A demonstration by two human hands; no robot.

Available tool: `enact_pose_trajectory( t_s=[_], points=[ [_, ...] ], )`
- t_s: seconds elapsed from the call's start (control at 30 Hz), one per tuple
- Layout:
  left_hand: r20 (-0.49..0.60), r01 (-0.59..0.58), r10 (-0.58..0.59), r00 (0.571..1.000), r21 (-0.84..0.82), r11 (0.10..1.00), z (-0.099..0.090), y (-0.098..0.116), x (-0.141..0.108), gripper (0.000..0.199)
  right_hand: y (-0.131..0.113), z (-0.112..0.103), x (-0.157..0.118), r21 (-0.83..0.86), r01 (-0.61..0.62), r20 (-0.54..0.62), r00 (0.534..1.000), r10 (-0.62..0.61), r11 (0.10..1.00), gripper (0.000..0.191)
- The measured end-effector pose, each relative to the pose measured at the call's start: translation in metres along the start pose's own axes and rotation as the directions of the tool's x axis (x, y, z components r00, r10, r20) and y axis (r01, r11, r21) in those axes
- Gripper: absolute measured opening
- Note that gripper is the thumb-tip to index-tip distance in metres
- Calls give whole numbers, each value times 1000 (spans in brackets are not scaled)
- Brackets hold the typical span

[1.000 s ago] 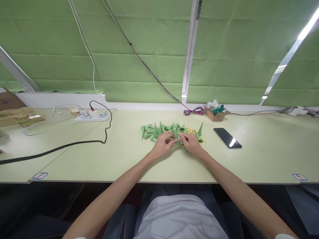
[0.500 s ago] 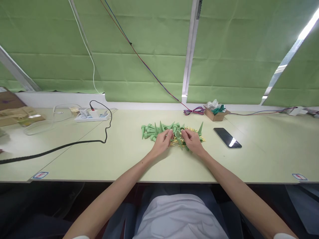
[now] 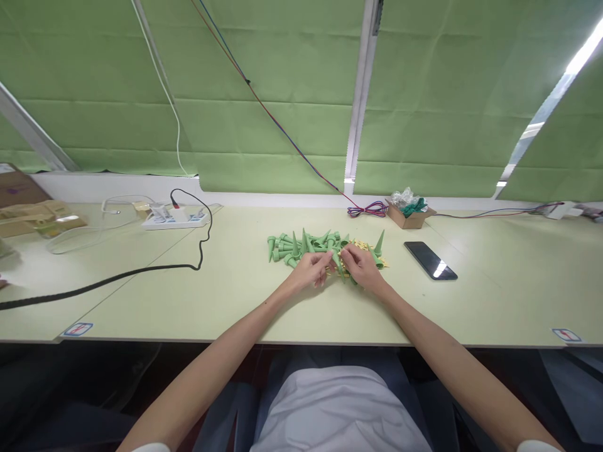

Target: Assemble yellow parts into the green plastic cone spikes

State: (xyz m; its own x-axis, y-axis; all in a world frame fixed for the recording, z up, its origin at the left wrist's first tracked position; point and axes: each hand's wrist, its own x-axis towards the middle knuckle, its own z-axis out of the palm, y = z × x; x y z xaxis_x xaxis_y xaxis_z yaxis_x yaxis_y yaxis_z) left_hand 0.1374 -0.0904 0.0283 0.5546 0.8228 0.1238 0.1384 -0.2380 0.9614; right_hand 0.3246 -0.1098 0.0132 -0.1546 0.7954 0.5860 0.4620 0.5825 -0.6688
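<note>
A heap of green plastic spikes [image 3: 288, 243], cone-shaped with wider capped ends, lies on the table in front of me. Small yellow pieces [image 3: 365, 245] are scattered among and behind them. My left hand [image 3: 311, 270] pinches a green spike [image 3: 338, 266] near its wide end, its point slanting down toward me. Close on the other side, my right hand [image 3: 362, 265] has thumb and forefinger pressed together at that wide end; whatever they grip is too small to make out. Another green spike [image 3: 379, 242] stands upright just beyond my right hand.
To the right lies a black phone [image 3: 430, 260]. Behind it are a small cardboard box [image 3: 409, 217] with crumpled plastic and a bundled cable [image 3: 367, 209]. A power strip [image 3: 176, 218] and a black cord [image 3: 141, 270] occupy the left side.
My left hand has shifted slightly right and toward me, its lower fingers loosening and extending. My right hand has moved slightly left, nearer the left fingertips.
</note>
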Motion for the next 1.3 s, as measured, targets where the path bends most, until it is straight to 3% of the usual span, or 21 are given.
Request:
enact_pose_trajectory(
  t_s=[0.4,0.8,0.97,1.3],
  points=[
    [28,-40,42,999,-65,997,-4,2,-4,46,-3,-3,0,0,-34,56,998,34,999,39],
    [-60,-76,81,995,92,993,0,3,-8,40,-1,0,0,-41,-19,36,999,21,999,47],
    [-140,-112,144,980,210,971,3,3,-9,52,-1,1,1,-40,-39,34,999,41,998,50],
    [-167,-146,204,965,306,941,5,1,-3,45,-1,3,2,-47,-50,2,999,50,998,49]
  ],
)
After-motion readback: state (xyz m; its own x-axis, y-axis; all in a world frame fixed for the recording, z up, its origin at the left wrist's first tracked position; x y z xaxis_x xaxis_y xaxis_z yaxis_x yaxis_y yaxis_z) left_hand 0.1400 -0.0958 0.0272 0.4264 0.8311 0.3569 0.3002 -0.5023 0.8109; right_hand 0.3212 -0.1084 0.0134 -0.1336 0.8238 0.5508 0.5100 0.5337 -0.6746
